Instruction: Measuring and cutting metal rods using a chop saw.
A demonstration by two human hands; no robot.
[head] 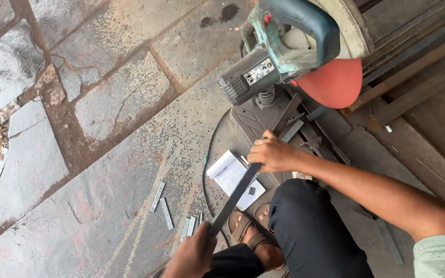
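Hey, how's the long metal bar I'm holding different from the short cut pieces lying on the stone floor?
The metal bar is long and dark, raised off the ground and slanted toward the chop saw; the cut pieces are short, paler grey and lie flat on the stone floor. The bar is held by the left hand and right hand; nothing touches the pieces. Both look like flat metal strip.

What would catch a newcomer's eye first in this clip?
The chop saw at the top, teal and grey with a red guard. Below it, a long dark metal bar runs from the saw's base toward the viewer, the right hand on it near the saw and the left hand gripping its near end.
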